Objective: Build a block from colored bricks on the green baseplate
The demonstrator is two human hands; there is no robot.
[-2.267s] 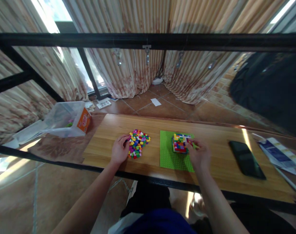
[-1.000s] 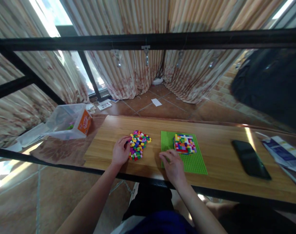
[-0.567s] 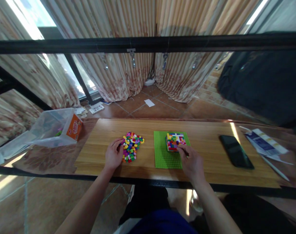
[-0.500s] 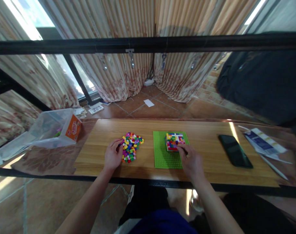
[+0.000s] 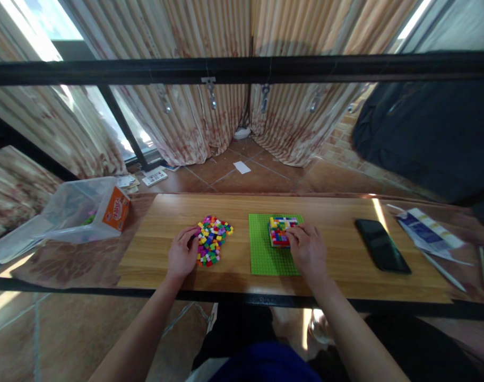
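Note:
A green baseplate [image 5: 266, 254] lies on the wooden table [image 5: 337, 265]. On its far right part stands a block of many-coloured small bricks [image 5: 277, 229]. My right hand [image 5: 308, 250] rests over the block's right side, fingers curled against it; what is under the fingertips is hidden. To the left lies a loose pile of small coloured bricks [image 5: 212, 245]. My left hand [image 5: 182, 254] sits at the pile's left edge, fingers bent and touching the bricks.
A black phone [image 5: 381, 252] lies right of the baseplate, papers [image 5: 429, 233] beyond it. A clear plastic box [image 5: 83, 209] with an orange label stands at the left. A black bar [image 5: 242, 69] crosses overhead, and a dark bag [image 5: 425, 132] sits at the right.
My right hand went from the block to the baseplate's near left corner, then came back and now covers the block's right side. The left hand has stayed at the pile.

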